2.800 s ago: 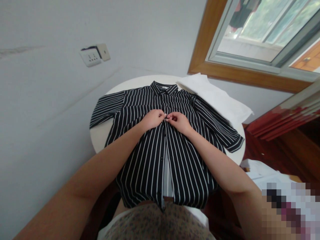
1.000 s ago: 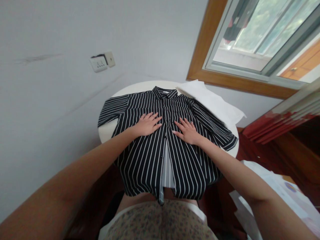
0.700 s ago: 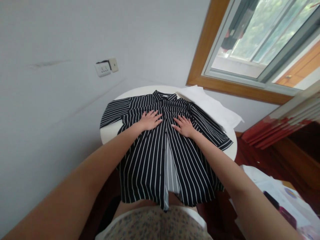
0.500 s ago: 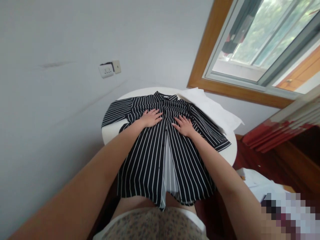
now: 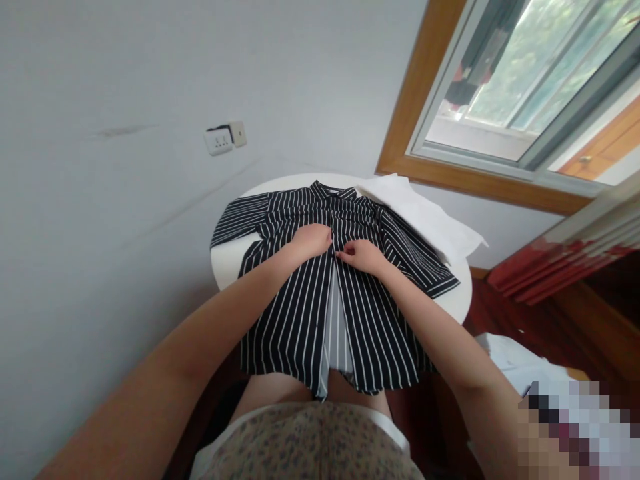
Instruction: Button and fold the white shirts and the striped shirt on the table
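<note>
A black shirt with white stripes [image 5: 295, 313] lies front up on a round white table, its collar at the far side and its hem hanging over the near edge. Below the chest its front gapes, showing the paler inside. At the shirt's middle opening, my left hand [image 5: 313, 239] is closed, fingers curled under and mostly hidden. My right hand [image 5: 364, 256] sits just to the right, thumb and forefinger pinched at the front edge. Both hands seem to grip the shirt's front edges; any button between them is too small to make out.
The white table [image 5: 227, 267] stands against a grey-white wall with a socket [image 5: 219, 141]. A folded white cloth [image 5: 420, 210] lies at its back right, partly beside the sleeve. A wood-framed window [image 5: 450, 177], a red and cream curtain [image 5: 530, 273] and white items [image 5: 520, 360] are to the right.
Both hands were lying flat with fingers spread on the shirt's chest. They have since come together at the middle opening, and their fingers have curled closed.
</note>
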A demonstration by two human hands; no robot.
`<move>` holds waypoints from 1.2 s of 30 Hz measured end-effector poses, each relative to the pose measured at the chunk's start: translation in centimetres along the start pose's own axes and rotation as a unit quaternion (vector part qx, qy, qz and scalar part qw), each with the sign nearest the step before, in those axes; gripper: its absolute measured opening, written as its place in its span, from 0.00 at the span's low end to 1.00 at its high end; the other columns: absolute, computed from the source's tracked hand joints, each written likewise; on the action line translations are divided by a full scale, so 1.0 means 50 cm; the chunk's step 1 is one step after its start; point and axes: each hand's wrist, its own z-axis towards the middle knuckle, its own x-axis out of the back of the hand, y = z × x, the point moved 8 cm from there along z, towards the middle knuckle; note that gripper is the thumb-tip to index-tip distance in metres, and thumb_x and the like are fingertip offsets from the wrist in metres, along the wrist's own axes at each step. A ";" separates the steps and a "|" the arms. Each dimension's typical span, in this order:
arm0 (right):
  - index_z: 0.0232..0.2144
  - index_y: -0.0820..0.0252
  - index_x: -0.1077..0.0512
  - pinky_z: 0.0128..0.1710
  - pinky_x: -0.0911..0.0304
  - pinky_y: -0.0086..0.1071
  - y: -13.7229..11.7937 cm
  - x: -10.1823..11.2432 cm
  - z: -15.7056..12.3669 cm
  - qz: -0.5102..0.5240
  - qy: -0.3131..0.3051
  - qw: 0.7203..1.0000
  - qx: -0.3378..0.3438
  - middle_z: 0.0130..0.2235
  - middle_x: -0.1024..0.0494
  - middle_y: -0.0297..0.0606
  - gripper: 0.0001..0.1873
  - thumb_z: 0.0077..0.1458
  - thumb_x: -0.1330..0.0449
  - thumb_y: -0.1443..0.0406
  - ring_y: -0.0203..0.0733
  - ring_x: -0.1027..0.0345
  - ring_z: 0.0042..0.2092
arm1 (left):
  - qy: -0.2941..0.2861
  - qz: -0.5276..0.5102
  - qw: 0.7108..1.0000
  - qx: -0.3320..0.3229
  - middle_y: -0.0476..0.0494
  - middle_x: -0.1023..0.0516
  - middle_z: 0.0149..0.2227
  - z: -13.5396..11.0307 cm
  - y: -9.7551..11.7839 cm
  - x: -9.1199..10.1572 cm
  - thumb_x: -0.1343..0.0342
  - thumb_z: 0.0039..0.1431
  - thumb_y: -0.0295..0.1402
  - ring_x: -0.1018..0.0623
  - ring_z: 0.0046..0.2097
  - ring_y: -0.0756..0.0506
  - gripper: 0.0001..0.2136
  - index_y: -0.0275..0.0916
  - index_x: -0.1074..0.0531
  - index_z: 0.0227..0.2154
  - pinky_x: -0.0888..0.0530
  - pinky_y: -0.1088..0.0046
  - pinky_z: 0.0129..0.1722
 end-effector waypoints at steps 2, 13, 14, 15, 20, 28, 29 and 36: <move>0.31 0.59 0.25 0.33 0.40 0.29 -0.006 -0.019 0.006 0.011 -0.052 0.998 -0.017 0.31 0.24 0.37 0.16 0.54 0.40 0.52 0.40 0.31 0.33 | -0.058 -0.014 0.998 0.004 0.36 0.23 0.38 -0.010 0.010 -0.025 0.53 0.61 0.36 0.24 0.40 0.39 0.13 0.36 0.25 0.34 0.29 0.62 0.41; 0.37 0.61 0.27 0.35 0.40 0.30 -0.015 -0.013 0.000 -0.001 -0.015 1.000 -0.019 0.35 0.24 0.39 0.10 0.53 0.40 0.61 0.40 0.31 0.36 | -0.031 0.077 0.991 -0.105 0.37 0.26 0.42 -0.041 0.024 -0.076 0.56 0.65 0.41 0.25 0.43 0.40 0.14 0.38 0.31 0.41 0.30 0.63 0.42; 0.38 0.61 0.27 0.36 0.40 0.30 -0.015 -0.012 -0.003 0.001 -0.010 1.000 -0.020 0.36 0.24 0.40 0.10 0.53 0.40 0.62 0.40 0.31 0.36 | -0.029 0.080 0.991 -0.100 0.37 0.26 0.43 -0.044 0.026 -0.075 0.56 0.65 0.41 0.25 0.44 0.40 0.14 0.38 0.31 0.42 0.30 0.64 0.42; 0.39 0.61 0.27 0.37 0.40 0.30 -0.015 -0.011 -0.005 0.002 -0.004 1.000 -0.021 0.36 0.24 0.40 0.11 0.53 0.40 0.62 0.40 0.31 0.37 | -0.026 0.080 0.992 -0.091 0.37 0.26 0.43 -0.046 0.027 -0.073 0.56 0.65 0.41 0.25 0.44 0.39 0.14 0.38 0.32 0.43 0.30 0.64 0.41; 0.42 0.61 0.28 0.41 0.38 0.33 -0.016 -0.009 -0.012 0.002 0.018 1.000 -0.010 0.39 0.27 0.41 0.14 0.53 0.39 0.62 0.40 0.33 0.39 | -0.025 0.076 0.994 -0.072 0.36 0.25 0.44 -0.051 0.029 -0.070 0.54 0.65 0.40 0.25 0.44 0.39 0.13 0.37 0.33 0.44 0.31 0.65 0.43; 0.41 0.65 0.28 0.48 0.38 0.37 -0.028 -0.005 -0.023 -0.050 0.043 0.997 -0.029 0.41 0.29 0.47 0.13 0.52 0.43 0.69 0.46 0.34 0.44 | -0.022 0.059 0.994 -0.084 0.35 0.26 0.44 -0.052 0.031 -0.066 0.54 0.65 0.37 0.25 0.46 0.39 0.11 0.35 0.33 0.42 0.31 0.66 0.44; 0.41 0.65 0.28 0.48 0.39 0.38 -0.028 -0.005 -0.025 -0.051 0.042 0.997 -0.030 0.41 0.30 0.47 0.13 0.51 0.43 0.69 0.47 0.34 0.45 | -0.022 0.057 0.995 -0.085 0.35 0.26 0.44 -0.051 0.031 -0.066 0.53 0.64 0.37 0.25 0.46 0.40 0.11 0.35 0.33 0.42 0.31 0.66 0.44; 0.51 0.63 0.34 0.50 0.39 0.42 -0.029 -0.007 -0.044 -0.043 -0.009 0.997 -0.056 0.49 0.34 0.49 0.26 0.48 0.39 0.65 0.53 0.40 0.53 | -0.044 0.032 0.996 -0.068 0.37 0.24 0.41 -0.047 0.025 -0.066 0.52 0.64 0.38 0.24 0.42 0.41 0.11 0.36 0.32 0.40 0.30 0.68 0.40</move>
